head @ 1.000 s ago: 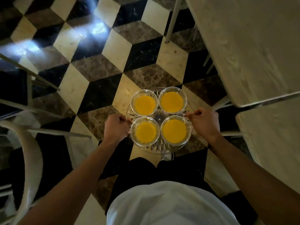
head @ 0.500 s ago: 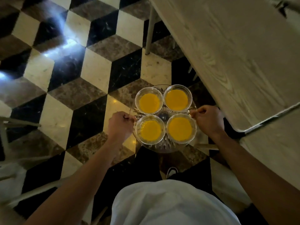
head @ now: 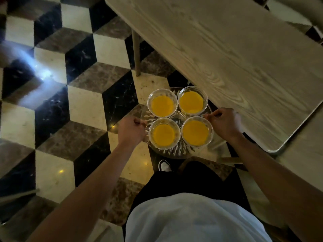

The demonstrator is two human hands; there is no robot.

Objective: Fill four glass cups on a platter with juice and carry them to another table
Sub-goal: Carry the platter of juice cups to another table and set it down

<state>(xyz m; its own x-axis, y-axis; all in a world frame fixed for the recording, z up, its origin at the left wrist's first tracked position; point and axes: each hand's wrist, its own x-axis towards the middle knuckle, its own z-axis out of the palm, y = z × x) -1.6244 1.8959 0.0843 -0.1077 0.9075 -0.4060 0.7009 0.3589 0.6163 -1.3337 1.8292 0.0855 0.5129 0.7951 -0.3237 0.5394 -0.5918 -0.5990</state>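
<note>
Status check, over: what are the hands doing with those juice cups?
Left hand and right hand grip platter edges. Four cups full, upright. Platter over floor; wooden table close right.

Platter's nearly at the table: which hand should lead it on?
Right, probably. The right hand grips the platter rim beside the wooden table; the left hand grips the far rim, over open floor.

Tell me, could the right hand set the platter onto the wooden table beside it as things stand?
Probably yes: the right hand grips the platter rim next to the wooden table, whose near surface looks bare.
</note>
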